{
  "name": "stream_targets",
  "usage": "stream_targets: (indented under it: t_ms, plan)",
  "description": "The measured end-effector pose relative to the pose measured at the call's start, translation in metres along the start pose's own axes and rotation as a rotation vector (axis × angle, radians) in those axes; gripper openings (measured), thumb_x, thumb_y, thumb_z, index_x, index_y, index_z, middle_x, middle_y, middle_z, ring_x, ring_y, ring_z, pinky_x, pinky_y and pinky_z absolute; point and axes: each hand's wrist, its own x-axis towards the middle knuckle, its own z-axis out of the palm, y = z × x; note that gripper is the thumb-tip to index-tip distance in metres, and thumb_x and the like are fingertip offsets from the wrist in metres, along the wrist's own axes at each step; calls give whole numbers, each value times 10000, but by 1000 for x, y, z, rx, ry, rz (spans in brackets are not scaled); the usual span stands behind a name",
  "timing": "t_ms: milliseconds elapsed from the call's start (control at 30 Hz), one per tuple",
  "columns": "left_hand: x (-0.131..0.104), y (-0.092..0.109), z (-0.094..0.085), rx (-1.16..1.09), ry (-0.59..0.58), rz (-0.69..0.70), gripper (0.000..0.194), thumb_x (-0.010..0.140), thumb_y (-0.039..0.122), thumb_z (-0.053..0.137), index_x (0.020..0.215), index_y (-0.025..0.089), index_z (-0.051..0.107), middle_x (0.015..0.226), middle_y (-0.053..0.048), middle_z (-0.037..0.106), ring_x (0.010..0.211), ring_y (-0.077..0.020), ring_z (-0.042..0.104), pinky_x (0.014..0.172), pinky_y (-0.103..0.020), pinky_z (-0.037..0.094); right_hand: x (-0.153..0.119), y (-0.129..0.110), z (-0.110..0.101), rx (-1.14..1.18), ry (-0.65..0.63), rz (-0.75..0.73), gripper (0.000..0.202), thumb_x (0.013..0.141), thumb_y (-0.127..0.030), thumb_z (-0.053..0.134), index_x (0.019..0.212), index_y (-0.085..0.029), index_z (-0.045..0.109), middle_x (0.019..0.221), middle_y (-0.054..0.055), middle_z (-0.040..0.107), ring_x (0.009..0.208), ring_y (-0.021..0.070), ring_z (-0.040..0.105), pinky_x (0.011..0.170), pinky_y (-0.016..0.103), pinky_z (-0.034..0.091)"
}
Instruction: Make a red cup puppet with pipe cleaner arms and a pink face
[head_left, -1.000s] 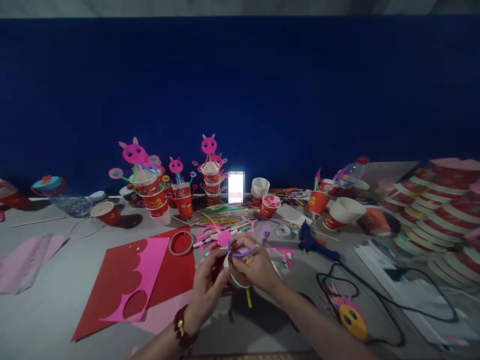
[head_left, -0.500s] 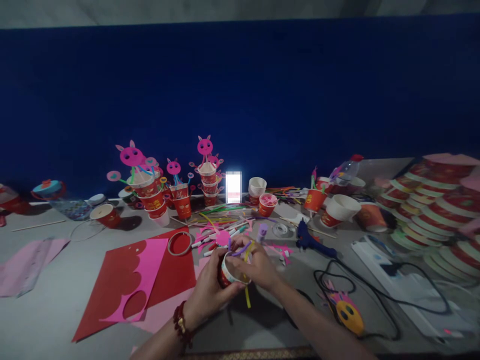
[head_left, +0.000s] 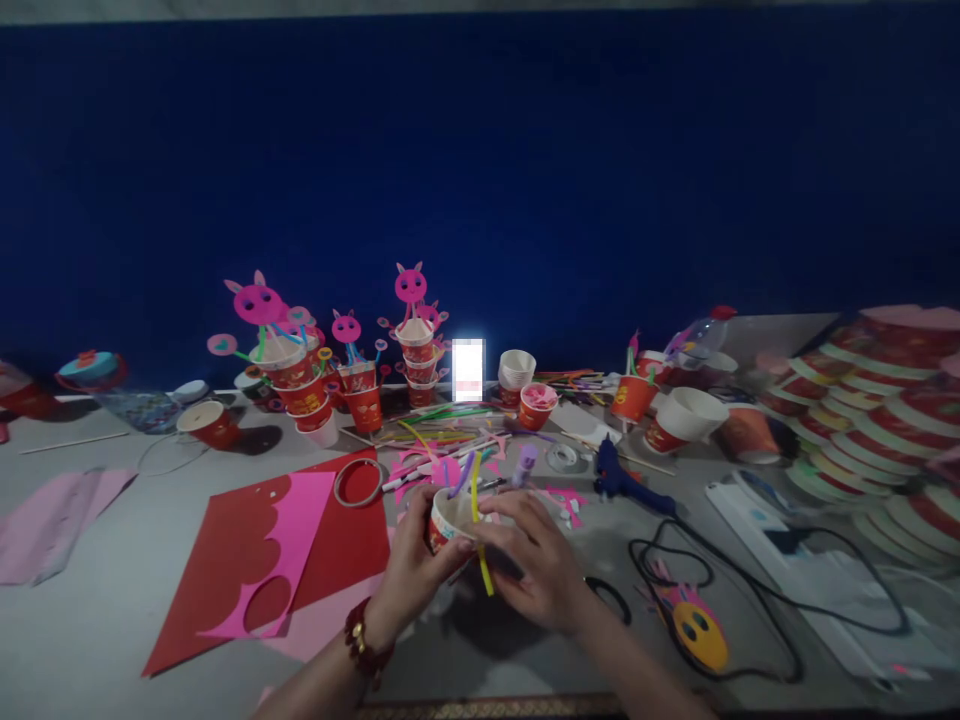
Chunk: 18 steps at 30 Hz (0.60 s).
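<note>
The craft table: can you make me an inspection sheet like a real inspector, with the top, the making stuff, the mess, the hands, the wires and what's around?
Surface: grey table, crowded.
Job's things: paper cup; purple strip and yellow strip at its rim.
Clutter: red sheet, pink offcut, glue gun, stacked cups.
Left hand: holds the paper cup.
Right hand: fingers by the yellow strip; grip unclear.
Cables: black cable, looped on the table near a white power strip.
Surroundings: dark blue backdrop behind.
Other people: nothing seen.
</note>
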Motion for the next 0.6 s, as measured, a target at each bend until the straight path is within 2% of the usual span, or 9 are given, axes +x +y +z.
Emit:
stream_targets:
  t_ms: [133,233,333,433,533,600]
  plan:
    - [-1,0,-2,94,26,26,527,789,381,784,1225,211,542,1129,-93,652,1038,-301,617,903,-389,471,2,1,2,0,-6,32,510,825,-150,611,1314,-278,544,1180,105,662,1107,307,595,1018,527,445]
    - [-2,-2,-4,156,42,43,567,785,409,780,1241,200,513,1145,-105,636,1049,-303,624,900,-408,489,-2,4,0,79,-6,26,547,789,-153,595,1321,-259,524,1206,105,651,1139,314,584,1068,540,405]
    - [-2,-5,-4,221,14,77,611,787,423,773,1273,200,476,1187,-121,629,1082,-312,632,917,-437,501,0,8,-5,288,93,196,491,825,-177,558,1308,-246,506,1202,101,633,1145,292,592,1024,473,460]
    - [-4,-6,-4,300,-11,112,659,783,421,777,1309,209,441,1242,-140,634,1130,-324,636,935,-458,511,16,11,-7,495,154,402,400,873,-224,623,1263,-257,541,1118,66,652,1024,238,646,921,371,521]
    - [-6,-6,-4,372,-16,133,682,784,439,773,1327,216,425,1238,-143,656,1114,-326,660,905,-463,539,34,11,-3,555,95,475,190,846,-257,706,1030,-230,668,969,39,687,908,216,657,835,317,522]
    - [-7,-6,-5,416,-2,147,684,783,458,770,1323,216,428,1217,-144,674,1081,-327,681,874,-463,559,41,11,4,555,131,507,57,858,-266,693,850,-216,668,822,12,667,783,187,629,748,287,506]
